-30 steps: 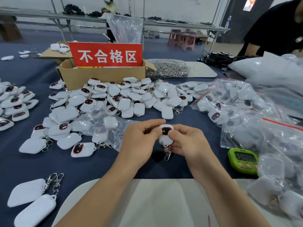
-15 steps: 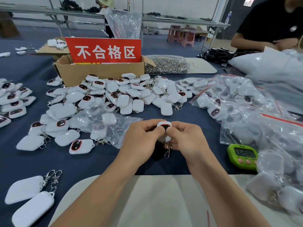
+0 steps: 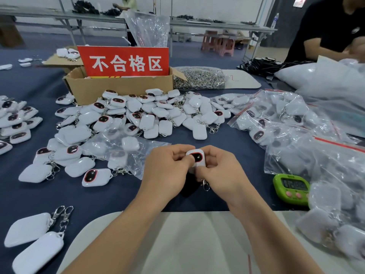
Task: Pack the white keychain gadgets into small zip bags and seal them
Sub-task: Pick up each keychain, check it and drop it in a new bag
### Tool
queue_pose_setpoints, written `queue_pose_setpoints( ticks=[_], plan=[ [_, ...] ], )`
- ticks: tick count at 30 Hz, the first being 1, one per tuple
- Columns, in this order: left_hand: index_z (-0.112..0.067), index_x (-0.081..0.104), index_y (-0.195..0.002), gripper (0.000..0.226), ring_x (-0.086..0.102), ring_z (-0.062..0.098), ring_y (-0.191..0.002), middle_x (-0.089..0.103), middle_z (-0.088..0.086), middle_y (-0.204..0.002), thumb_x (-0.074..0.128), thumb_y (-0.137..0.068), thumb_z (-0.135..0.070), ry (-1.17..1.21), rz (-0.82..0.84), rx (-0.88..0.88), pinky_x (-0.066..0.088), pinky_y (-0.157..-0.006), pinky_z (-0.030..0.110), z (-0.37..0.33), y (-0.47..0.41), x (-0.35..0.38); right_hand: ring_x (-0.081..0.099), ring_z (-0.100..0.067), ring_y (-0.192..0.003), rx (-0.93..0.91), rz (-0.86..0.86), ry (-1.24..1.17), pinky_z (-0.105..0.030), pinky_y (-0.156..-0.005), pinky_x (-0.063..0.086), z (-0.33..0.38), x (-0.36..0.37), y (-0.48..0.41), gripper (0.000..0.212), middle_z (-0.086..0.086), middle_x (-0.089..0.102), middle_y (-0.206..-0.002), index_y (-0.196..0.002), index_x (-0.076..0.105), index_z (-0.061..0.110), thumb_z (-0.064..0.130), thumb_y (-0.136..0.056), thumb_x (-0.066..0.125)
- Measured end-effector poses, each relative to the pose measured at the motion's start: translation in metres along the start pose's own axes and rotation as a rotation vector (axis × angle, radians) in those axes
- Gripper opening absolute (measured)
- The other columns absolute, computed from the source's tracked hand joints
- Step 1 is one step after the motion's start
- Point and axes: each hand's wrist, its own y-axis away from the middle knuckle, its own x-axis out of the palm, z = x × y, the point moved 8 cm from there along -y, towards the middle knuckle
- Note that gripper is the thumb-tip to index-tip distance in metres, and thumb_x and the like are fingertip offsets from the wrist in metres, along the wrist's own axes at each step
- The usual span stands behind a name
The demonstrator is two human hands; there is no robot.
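Between left hand (image 3: 167,171) & right hand (image 3: 223,175): one gadget (image 3: 196,158), pinched by both, clip (image 3: 205,184) dangling below. Prob. best bagged clip-end 1st.

Factory packing room, long worktables (image 3: 217,24), heaped white gadgets (image 3: 150,113), red reject-area sign (image 3: 126,61)

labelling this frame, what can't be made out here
Head view only.
Keychain gadget: lower part covered by the left hand and right hand.
Green timer: digits too blurred to read.
Cardboard box: contents hidden by its front wall and the red sign.
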Motion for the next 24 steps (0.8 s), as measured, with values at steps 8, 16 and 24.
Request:
queue_pose_setpoints(
  ticks=[8,16,24],
  plan=[
    [-0.035,0.077,-0.105,0.028,0.072,-0.004,-0.079,0.078,-0.018,-0.091,0.074,-0.089,-0.014,0.01,0.003,-0.001,0.059,-0.079,0.023,-0.001,0.003,0.002,0.063,-0.011,-0.059,-0.001,-0.034,0.02,-0.024,-0.059,0.052,0.004,-0.002,0.001,0.03,-0.001,0.076,-0.074,-0.092,0.074,0.02,-0.006,-0.081,0.065],
    [-0.031,0.067,-0.133,0.069,0.05,-0.029,-0.1,0.058,-0.04,-0.114,0.05,-0.072,-0.003,-0.324,0.109,0.352,0.034,-0.088,-0.004,-0.03,0.023,0.022,0.061,-0.007,-0.059,-0.007,-0.109,-0.041,-0.021,-0.057,0.048,0.005,-0.011,0.002,0.035,0.0,0.077,-0.073,-0.082,0.074,0.02,-0.014,-0.075,0.066],
    [-0.04,0.059,-0.108,0.028,0.066,0.011,-0.085,0.071,-0.015,-0.086,0.071,-0.088,-0.024,-0.489,0.116,0.251,0.055,-0.078,0.04,-0.013,0.011,0.017,0.05,-0.013,-0.046,0.078,-0.214,-0.25,-0.017,-0.044,0.039,-0.003,-0.023,0.002,0.03,-0.009,0.064,-0.059,-0.097,0.06,0.01,-0.015,-0.081,0.057]
  ],
)
